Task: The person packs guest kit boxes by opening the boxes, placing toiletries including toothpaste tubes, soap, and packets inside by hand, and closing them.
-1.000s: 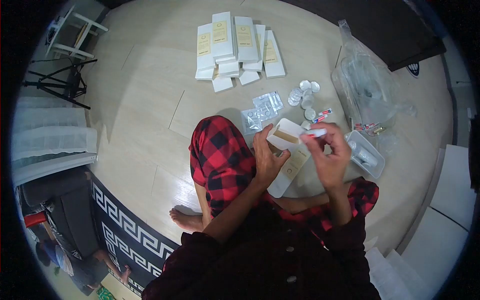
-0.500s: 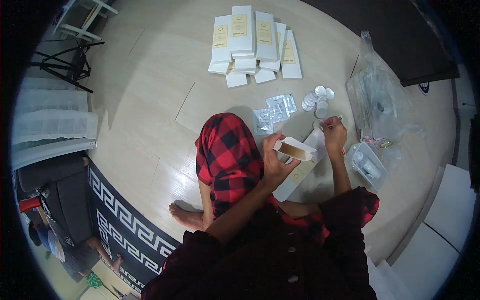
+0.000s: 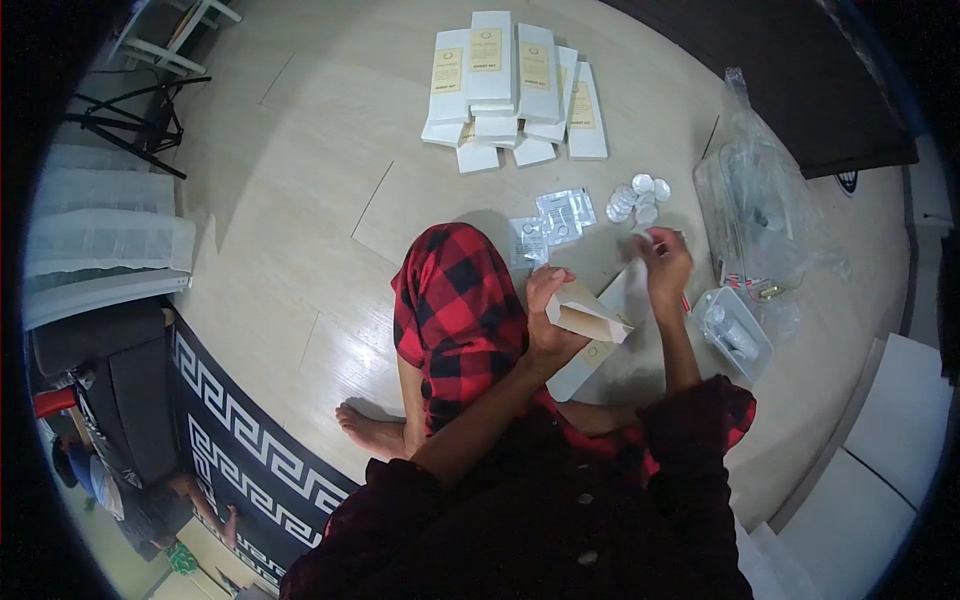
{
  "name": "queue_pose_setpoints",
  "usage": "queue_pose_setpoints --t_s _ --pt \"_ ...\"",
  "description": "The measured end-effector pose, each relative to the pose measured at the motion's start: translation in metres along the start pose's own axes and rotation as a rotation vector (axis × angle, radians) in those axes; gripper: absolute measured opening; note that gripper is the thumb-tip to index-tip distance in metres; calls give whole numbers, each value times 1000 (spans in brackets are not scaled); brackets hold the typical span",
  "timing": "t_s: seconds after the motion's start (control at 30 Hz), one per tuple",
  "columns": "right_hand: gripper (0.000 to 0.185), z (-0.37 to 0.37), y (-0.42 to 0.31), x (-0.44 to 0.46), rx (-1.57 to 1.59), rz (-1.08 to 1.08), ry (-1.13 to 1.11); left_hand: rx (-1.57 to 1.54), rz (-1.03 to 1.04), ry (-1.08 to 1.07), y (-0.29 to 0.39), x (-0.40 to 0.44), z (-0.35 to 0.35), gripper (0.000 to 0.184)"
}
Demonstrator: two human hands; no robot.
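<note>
My left hand [image 3: 553, 312] is wrapped round an open white box [image 3: 585, 312], its open end tilted toward the lower right and its tan inside showing. Beneath that lies a longer white box [image 3: 580, 372] with a cream label, slanting across the floor. My right hand [image 3: 667, 268] has its fingers pinched together just above the far end of this long box; what they hold, if anything, I cannot make out. Just beyond the right fingertips is a loose cluster of round white discs [image 3: 645, 200]. Silvery sachets [image 3: 560, 217] lie left of the discs.
Several labelled white boxes [image 3: 487, 60] are piled farther off. To the right are a clear plastic bag [image 3: 752, 210] and a white tray [image 3: 765, 362] holding a plastic-wrapped item. My bent knee [image 3: 455, 285] rises on the left. Another person [image 3: 150, 500] sits at far left, near a patterned rug.
The box in my left hand has tipped, its opening turning down and to the right. My right hand has shifted slightly, and its fingers have turned.
</note>
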State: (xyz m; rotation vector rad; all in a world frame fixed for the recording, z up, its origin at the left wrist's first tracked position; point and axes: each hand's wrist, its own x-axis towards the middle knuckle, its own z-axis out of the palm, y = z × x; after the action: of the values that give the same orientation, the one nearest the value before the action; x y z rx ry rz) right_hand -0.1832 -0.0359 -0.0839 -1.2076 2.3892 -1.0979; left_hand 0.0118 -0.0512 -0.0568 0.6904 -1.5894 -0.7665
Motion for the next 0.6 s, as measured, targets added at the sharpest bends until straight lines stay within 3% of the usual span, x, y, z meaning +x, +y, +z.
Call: queue_pose_setpoints --t_s 0.07,0.2,0.23,0.3,0.4,0.47,0.53,0.6 --pt "21 -40 -76 -3 213 74 149 24 -9 -7 3 1 -2 94" --pt "13 -101 -153 -43 317 -380 267 45 -137 -14 7 0 -1 91" --pt "13 -103 -159 -47 314 -383 269 64 -173 -19 7 0 0 92" --pt "23 -98 -167 -50 107 -703 -7 42 -180 1 5 0 2 92" --pt "23 -71 -162 -39 223 -732 -100 52 -215 37 4 0 1 91" --pt "23 -42 -141 -27 437 -291 55 77 -248 52 5 3 -2 90" --pt "29 3 -123 14 543 24 -53 191 -208 9 6 6 -2 94" --pt "40 50 -87 31 260 -240 -211 166 -207 16 7 7 -1 93"
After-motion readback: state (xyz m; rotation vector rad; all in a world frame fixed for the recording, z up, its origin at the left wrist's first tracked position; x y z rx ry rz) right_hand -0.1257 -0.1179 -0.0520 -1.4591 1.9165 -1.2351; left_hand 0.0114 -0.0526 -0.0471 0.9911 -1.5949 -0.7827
